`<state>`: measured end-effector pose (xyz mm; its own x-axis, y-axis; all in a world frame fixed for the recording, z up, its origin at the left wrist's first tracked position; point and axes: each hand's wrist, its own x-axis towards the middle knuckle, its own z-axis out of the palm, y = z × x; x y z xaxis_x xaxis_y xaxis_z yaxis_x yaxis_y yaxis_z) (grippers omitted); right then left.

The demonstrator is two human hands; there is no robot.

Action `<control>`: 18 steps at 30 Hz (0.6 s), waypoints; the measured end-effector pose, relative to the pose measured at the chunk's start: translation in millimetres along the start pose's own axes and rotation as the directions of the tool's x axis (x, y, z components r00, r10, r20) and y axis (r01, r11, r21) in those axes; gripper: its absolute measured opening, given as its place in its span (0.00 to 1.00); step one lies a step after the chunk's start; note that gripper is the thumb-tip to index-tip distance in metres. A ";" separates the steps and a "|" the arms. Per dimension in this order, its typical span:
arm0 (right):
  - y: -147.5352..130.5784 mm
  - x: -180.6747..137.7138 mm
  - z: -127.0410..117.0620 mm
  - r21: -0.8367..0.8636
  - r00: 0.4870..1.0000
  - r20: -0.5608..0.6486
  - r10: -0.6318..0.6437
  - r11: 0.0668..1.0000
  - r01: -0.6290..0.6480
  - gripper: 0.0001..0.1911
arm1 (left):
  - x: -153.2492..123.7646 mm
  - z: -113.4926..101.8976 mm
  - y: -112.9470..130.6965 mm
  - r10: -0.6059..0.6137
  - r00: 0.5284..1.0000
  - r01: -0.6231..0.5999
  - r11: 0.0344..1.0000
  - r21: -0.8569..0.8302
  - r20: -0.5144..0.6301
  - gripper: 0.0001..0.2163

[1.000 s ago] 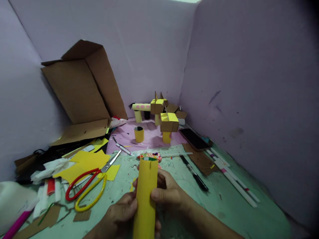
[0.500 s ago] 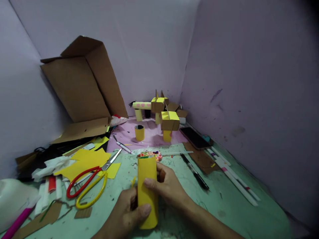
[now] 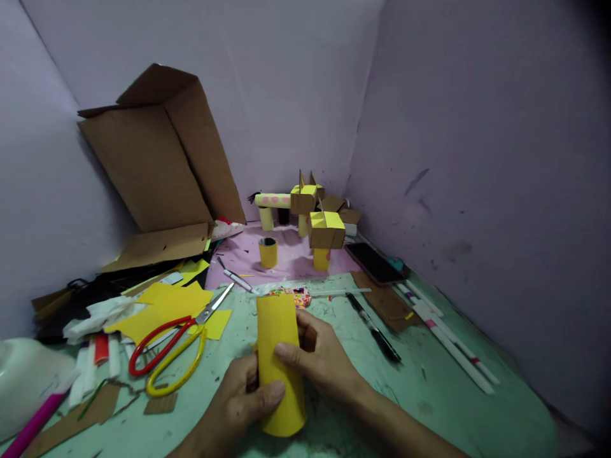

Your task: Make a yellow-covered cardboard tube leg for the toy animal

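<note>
A yellow paper tube (image 3: pixel 278 324) stands nearly upright in front of me, its top leaning slightly left. My left hand (image 3: pixel 245 394) grips its lower left side, thumb across the front. From the right, my right hand (image 3: pixel 324 356) holds it at mid-height, the thumb pressed on the front and the fingers curled behind. The fingers at the back of the tube are partly hidden. Just behind the tube lies a small colourful patterned packet (image 3: pixel 300 296), partly covered by it. To the left rest scissors (image 3: pixel 191 337) with one red and one yellow handle, blades apart.
Yellow paper scraps (image 3: pixel 167 308) lie beneath the scissors. Farther back stand a short yellow tube (image 3: pixel 268 254) and box-headed cardboard figures (image 3: pixel 327 230). A black marker (image 3: pixel 375 329), a phone (image 3: pixel 375 262) and white sticks (image 3: pixel 449 343) lie right. A cardboard box (image 3: pixel 157 165) leans back left.
The tube's top has tipped slightly to the left and its curved front looks rounder. Both hands keep their hold, the left one shifting a little.
</note>
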<state>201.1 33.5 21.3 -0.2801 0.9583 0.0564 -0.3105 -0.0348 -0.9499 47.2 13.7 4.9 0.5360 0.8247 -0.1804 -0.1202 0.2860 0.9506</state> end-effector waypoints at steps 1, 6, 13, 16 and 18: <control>0.3 -0.1 0.7 0.005 1.000 0.001 0.003 1.000 -0.003 0.25 | -0.2 -0.1 -0.3 0.018 1.000 -0.017 1.000 0.004 -0.015 0.23; -3.7 0.6 0.8 0.032 0.999 0.041 -0.011 0.999 0.009 0.26 | -0.6 -1.7 0.9 0.040 0.993 -0.039 0.999 0.010 -0.110 0.22; -46.6 -10.6 -64.9 -0.256 0.752 -0.550 -0.362 0.931 0.261 0.14 | 2.3 -15.8 18.4 0.001 0.842 -0.129 0.971 -0.199 -0.539 0.16; -70.3 -28.1 -97.8 -0.453 0.534 -0.675 -0.510 0.857 0.245 0.13 | 3.4 -25.6 14.1 -0.077 0.813 -0.102 0.957 -0.272 -0.577 0.18; -83.3 -45.7 -111.3 -0.569 0.379 -0.709 -0.595 0.800 0.191 0.14 | 3.3 -32.4 3.9 -0.167 0.819 -0.019 0.948 -0.317 -0.549 0.19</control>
<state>341.0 24.1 63.7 0.7225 0.5847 0.3690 0.2153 0.3170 -0.9237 21.5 33.3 -0.2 -0.0001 0.8954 -0.4452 -0.3888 0.4101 0.8250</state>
